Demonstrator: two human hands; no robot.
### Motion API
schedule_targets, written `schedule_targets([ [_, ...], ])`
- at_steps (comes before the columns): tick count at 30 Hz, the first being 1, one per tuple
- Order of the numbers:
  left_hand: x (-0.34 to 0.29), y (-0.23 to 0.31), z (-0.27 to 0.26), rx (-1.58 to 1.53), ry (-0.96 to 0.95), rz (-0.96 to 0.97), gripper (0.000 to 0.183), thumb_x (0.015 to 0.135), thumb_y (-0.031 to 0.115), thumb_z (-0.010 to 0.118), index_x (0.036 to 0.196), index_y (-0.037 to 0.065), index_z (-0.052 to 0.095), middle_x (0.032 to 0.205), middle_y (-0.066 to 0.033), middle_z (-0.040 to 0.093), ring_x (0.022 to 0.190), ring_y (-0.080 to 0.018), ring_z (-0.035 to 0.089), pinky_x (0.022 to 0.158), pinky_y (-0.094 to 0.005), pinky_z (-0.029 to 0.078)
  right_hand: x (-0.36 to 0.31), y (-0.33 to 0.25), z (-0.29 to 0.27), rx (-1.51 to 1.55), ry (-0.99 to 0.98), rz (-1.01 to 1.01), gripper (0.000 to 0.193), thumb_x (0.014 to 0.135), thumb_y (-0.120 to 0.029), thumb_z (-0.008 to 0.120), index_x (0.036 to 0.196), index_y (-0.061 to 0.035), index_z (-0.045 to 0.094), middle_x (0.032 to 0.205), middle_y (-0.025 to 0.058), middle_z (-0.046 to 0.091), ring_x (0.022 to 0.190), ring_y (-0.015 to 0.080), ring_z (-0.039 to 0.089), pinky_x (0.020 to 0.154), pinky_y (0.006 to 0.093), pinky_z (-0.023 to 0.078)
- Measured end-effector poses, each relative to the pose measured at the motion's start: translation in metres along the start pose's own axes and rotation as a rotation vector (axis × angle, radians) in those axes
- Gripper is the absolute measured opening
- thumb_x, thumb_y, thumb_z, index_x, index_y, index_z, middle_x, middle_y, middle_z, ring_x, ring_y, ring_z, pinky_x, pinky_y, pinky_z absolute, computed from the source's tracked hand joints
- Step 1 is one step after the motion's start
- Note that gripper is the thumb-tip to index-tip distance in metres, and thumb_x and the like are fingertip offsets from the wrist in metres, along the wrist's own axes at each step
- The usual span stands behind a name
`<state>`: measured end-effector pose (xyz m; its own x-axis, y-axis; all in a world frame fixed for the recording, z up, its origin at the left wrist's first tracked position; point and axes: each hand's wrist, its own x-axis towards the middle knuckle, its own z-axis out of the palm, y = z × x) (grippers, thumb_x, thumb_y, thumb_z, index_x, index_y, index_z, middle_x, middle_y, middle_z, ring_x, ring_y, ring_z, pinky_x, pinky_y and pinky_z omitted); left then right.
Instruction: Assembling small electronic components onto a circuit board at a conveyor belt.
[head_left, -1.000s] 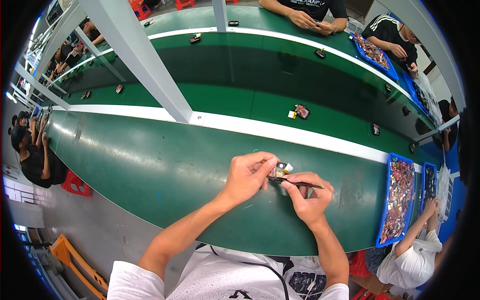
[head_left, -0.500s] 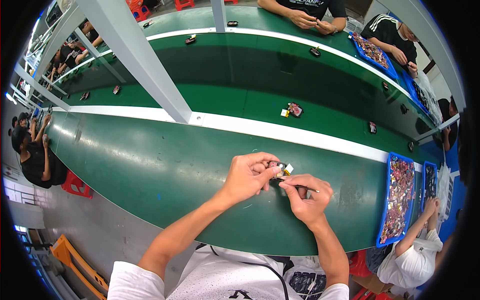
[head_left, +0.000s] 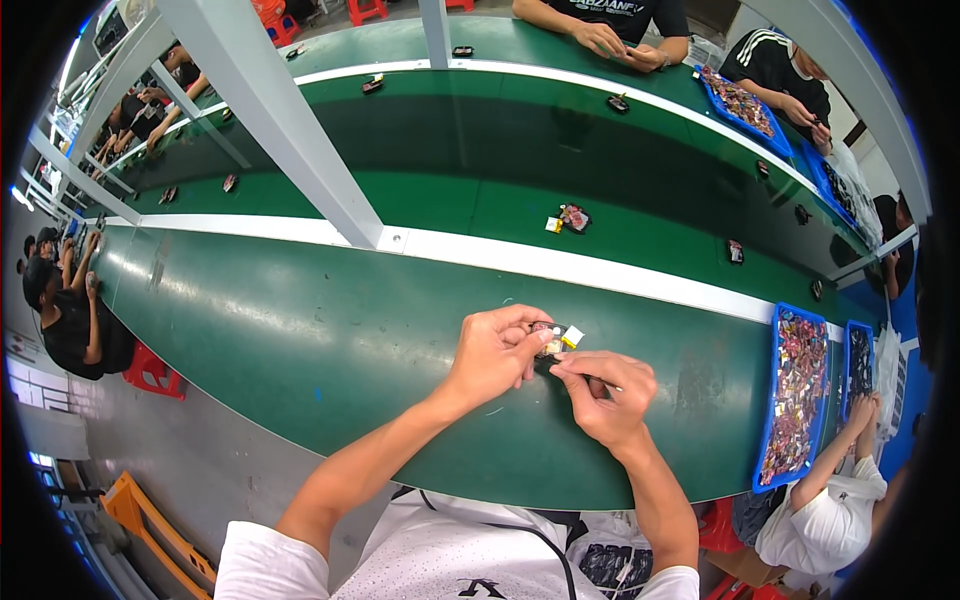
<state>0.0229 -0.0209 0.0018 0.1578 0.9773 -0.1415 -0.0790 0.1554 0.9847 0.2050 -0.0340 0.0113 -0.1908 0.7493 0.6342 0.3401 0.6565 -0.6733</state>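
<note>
Above the green table [head_left: 400, 330], my left hand [head_left: 497, 350] is closed on a small electronic device [head_left: 553, 348], an opened dark casing with parts inside. A white-and-yellow piece [head_left: 573, 336], perhaps a battery, sticks out at its right side. My right hand [head_left: 612, 388] is closed on a thin dark stick-like tool [head_left: 600, 381], whose kind I cannot make out. Its fingertips meet the lower right edge of the device, where they hide the tool's working end.
Beyond a white rail [head_left: 540, 262], a green conveyor belt carries several similar devices, one [head_left: 573, 217] straight ahead. A blue tray [head_left: 765, 440] full of small parts stands at right, with a narrower blue tray [head_left: 858, 365] beside it. A grey post [head_left: 290, 130] rises at left. Co-workers sit around.
My right hand has shifted slightly left and the tool's rear end shows less. The devices on the belt have moved a little left. My left hand has stayed nearly still.
</note>
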Motion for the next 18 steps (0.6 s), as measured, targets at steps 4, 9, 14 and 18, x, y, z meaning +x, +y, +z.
schedule_targets([
  [4, 0.001, -0.002, 0.002, 0.036, 0.043, -0.01, 0.017, 0.095, 0.002, 0.066, 0.109, -0.008, 0.068, 0.074, -0.0075, 0.069, 0.05, -0.0072, 0.058, 0.04, -0.0228, 0.043, -0.001, 0.002, 0.002, 0.007, 0.001, -0.012, 0.017, 0.073, 0.005, 0.08, 0.083, -0.0079, 0.076, 0.08, 0.0049, 0.077, 0.047, 0.0112, 0.057, 0.047, 0.0252, 0.042],
  [9, 0.015, -0.001, -0.008, 0.04, 0.045, -0.027, 0.014, 0.093, 0.002, 0.067, 0.103, -0.008, 0.069, 0.073, -0.008, 0.07, 0.048, -0.0102, 0.061, 0.039, -0.0259, 0.045, 0.0, 0.006, 0.001, 0.024, 0.049, 0.015, 0.017, 0.073, 0.004, 0.083, 0.084, -0.0051, 0.074, 0.086, 0.0071, 0.078, 0.044, 0.0076, 0.05, 0.043, 0.0228, 0.038],
  [14, 0.104, 0.026, -0.053, 0.279, 0.327, 0.22, 0.015, 0.094, 0.004, 0.066, 0.101, -0.009, 0.068, 0.077, -0.0132, 0.071, 0.052, -0.0167, 0.067, 0.042, -0.0296, 0.052, 0.0, 0.014, -0.001, 0.023, 0.184, 0.003, 0.02, 0.073, 0.003, 0.085, 0.087, -0.0033, 0.072, 0.089, 0.0083, 0.078, 0.042, 0.0064, 0.046, 0.042, 0.0217, 0.036],
  [18, 0.158, 0.033, -0.105, 0.454, 0.557, 0.229, 0.017, 0.092, 0.006, 0.067, 0.099, -0.01, 0.068, 0.082, -0.0161, 0.072, 0.057, -0.0232, 0.071, 0.047, -0.034, 0.055, 0.001, 0.015, 0.003, -0.009, 0.145, -0.022, 0.02, 0.073, 0.002, 0.085, 0.087, -0.0041, 0.072, 0.089, 0.0077, 0.078, 0.042, 0.0069, 0.045, 0.041, 0.0224, 0.036],
])
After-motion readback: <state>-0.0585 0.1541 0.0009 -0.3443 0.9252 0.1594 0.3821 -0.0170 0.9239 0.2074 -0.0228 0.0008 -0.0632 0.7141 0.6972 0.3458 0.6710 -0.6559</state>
